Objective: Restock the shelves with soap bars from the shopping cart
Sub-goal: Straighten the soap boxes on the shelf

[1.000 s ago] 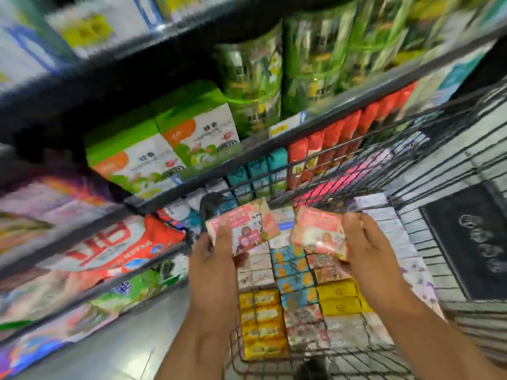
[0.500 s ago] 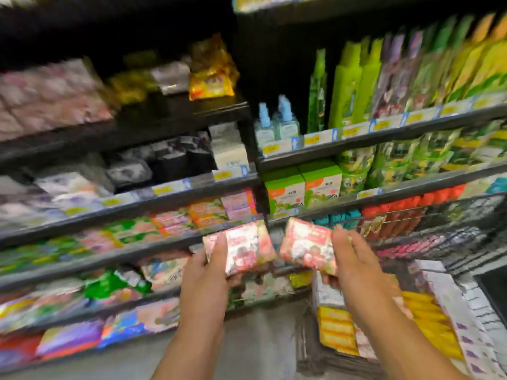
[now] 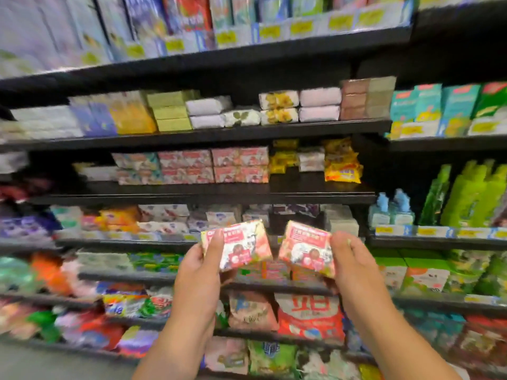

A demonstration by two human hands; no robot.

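- Both hands are raised before the shelving, each clamped on one pink soap pack: the left hand pinches the left soap pack with its thumb across the printed face, and the right hand grips the right soap pack by its right edge.
- Printed faces are turned toward the wearer, probably so the design can be matched against stock.
- Held side by side, the two packs are near each other but apart, each tilted with its inner corner higher.
- Matching pink packs stand in two-high stacks on the shelf above the hands, well apart from them; bare board beside those stacks, below the yellow packets, looks the likely destination.
- No shopping cart is in view.
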